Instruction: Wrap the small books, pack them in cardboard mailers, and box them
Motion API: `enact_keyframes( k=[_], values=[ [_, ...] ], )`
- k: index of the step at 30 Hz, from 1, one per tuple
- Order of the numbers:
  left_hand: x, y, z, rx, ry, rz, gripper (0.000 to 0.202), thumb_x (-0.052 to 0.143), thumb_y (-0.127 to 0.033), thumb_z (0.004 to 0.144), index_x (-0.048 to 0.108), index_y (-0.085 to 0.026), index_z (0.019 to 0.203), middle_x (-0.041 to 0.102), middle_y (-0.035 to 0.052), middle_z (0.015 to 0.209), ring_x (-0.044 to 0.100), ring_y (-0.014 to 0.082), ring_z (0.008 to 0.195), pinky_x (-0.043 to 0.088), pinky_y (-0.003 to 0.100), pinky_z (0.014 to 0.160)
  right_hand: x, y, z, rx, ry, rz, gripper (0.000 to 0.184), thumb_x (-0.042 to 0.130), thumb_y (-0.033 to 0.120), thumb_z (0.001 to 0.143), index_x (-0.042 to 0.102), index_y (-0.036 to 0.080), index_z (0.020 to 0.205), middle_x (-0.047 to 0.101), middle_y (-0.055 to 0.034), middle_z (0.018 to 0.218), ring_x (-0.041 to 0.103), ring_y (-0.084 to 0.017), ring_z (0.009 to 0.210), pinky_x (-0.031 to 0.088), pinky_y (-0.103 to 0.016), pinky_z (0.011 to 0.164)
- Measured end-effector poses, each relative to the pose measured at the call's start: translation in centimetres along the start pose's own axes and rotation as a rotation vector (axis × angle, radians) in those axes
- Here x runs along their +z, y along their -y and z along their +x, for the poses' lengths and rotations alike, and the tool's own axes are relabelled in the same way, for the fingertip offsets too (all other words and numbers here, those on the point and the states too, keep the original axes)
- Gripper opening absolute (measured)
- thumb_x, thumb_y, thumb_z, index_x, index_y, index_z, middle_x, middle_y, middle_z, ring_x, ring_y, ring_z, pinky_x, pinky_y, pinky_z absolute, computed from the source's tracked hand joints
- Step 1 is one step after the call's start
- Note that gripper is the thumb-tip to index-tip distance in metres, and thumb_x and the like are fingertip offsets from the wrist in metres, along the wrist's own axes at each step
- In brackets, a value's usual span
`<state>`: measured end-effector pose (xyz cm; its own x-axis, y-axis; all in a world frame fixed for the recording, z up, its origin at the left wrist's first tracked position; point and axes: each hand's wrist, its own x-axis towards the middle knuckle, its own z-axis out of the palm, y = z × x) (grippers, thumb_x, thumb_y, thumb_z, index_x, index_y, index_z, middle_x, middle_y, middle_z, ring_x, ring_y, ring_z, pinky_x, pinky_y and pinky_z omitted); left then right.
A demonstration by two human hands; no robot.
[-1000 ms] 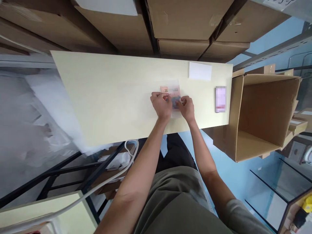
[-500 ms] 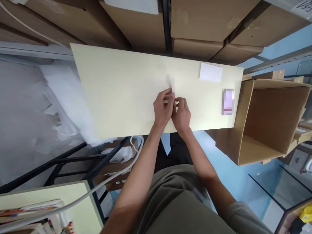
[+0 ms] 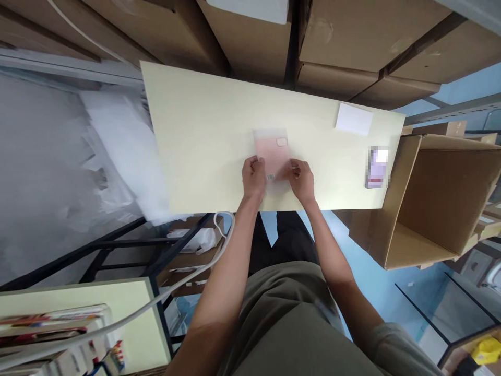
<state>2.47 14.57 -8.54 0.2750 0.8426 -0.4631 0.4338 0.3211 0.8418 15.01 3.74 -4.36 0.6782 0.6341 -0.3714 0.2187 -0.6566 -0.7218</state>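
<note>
View from above a pale yellow table [image 3: 195, 136], with the person's two forearms reaching forward from the lower edge. A clear pouch [image 3: 273, 156] lies flat near the middle of the table, toward its near edge, and a flat pink piece [image 3: 272, 151] shows through it. The left hand [image 3: 253, 177] has its fingers curled and pinches the pouch at its near left corner. The right hand [image 3: 303, 180], curled in the same way, pinches the near right corner, so the pouch lies between the two hands and touches both. A white card [image 3: 354, 118] lies well apart at the far right of the table, and a small purple and white flat object [image 3: 378, 167] lies near the right edge. An open cardboard box [image 3: 442, 198] stands just beside that edge, tipped on its side. Closed cardboard boxes [image 3: 336, 36] fill the shelf behind the table, and crumpled white plastic [image 3: 105, 156] lies to its left.
</note>
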Motion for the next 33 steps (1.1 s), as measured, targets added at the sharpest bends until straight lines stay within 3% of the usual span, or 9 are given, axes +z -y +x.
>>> enact_keyframes(
  k=[5, 9, 16, 22, 26, 29, 33],
  values=[
    [1.0, -1.0, -1.8, 0.02, -0.177, 0.134, 0.026, 0.053, -0.047, 0.116, 0.066, -0.026, 0.109, 0.069, 0.0056, 0.098, 0.069, 0.0217, 0.097, 0.059, 0.035, 0.09, 1.0, 0.6, 0.4, 0.045, -0.076, -0.058, 0.028, 0.067, 0.017, 0.101, 0.073, 0.021, 0.128, 0.076, -0.0101, 0.119, 0.074, -0.018, 0.086, 0.065, -0.036, 0.088],
    [0.9, -1.5, -2.3, 0.015, -0.226, 0.178, 0.014, 0.061, -0.039, 0.111, 0.068, -0.026, 0.11, 0.074, 0.0072, 0.101, 0.074, 0.0241, 0.1, 0.06, 0.037, 0.093, 1.4, 0.5, 0.3, 0.044, -0.133, -0.035, 0.027, 0.069, 0.021, 0.101, 0.073, 0.022, 0.128, 0.076, -0.0082, 0.11, 0.072, -0.018, 0.086, 0.064, -0.036, 0.087],
    [-0.3, -2.1, -1.9, -0.021, -0.144, 0.116, 0.009, 0.068, -0.031, 0.104, 0.074, -0.025, 0.104, 0.079, 0.0054, 0.099, 0.076, 0.0215, 0.094, 0.063, 0.035, 0.089, 0.7, 0.2, -0.2, 0.097, -0.159, -0.046, 0.022, 0.068, 0.03, 0.106, 0.075, 0.021, 0.125, 0.077, -0.0112, 0.117, 0.072, -0.018, 0.085, 0.063, -0.037, 0.089],
    [-0.2, -2.0, -2.6, 0.037, -0.167, 0.186, 0.028, 0.062, -0.016, 0.1, 0.081, -0.024, 0.12, 0.077, 0.0102, 0.111, 0.077, 0.0238, 0.101, 0.063, 0.039, 0.101, 1.0, 0.3, -0.1, 0.151, -0.178, 0.007, 0.023, 0.071, 0.028, 0.104, 0.076, 0.02, 0.125, 0.079, -0.0099, 0.112, 0.07, -0.018, 0.084, 0.063, -0.039, 0.091],
    [-0.2, -1.5, -2.5, 0.046, -0.149, 0.197, 0.032, 0.062, -0.016, 0.102, 0.081, -0.024, 0.125, 0.075, 0.0099, 0.109, 0.077, 0.0254, 0.103, 0.062, 0.042, 0.106, 0.9, 0.6, 0.4, 0.205, -0.14, 0.043, 0.019, 0.072, 0.028, 0.102, 0.077, 0.017, 0.117, 0.078, -0.0098, 0.109, 0.068, -0.018, 0.083, 0.062, -0.038, 0.091],
    [-0.4, -1.3, -2.1, 0.073, -0.115, 0.208, 0.034, 0.061, -0.018, 0.104, 0.082, -0.022, 0.13, 0.075, 0.0112, 0.109, 0.077, 0.0263, 0.101, 0.063, 0.044, 0.106, 0.7, 1.1, 0.3, 0.184, -0.128, 0.032, 0.01, 0.071, 0.027, 0.103, 0.075, 0.019, 0.109, 0.076, -0.009, 0.111, 0.068, -0.017, 0.083, 0.061, -0.037, 0.09],
    [-1.9, -1.6, -2.0, 0.143, -0.063, 0.224, 0.032, 0.068, -0.022, 0.104, 0.083, -0.021, 0.132, 0.075, 0.0114, 0.109, 0.077, 0.0253, 0.097, 0.064, 0.043, 0.104, 0.8, 3.4, -1.6, 0.054, -0.18, -0.007, 0.011, 0.068, 0.032, 0.109, 0.07, 0.023, 0.113, 0.074, -0.0082, 0.114, 0.068, -0.016, 0.083, 0.059, -0.034, 0.082]
  ],
)
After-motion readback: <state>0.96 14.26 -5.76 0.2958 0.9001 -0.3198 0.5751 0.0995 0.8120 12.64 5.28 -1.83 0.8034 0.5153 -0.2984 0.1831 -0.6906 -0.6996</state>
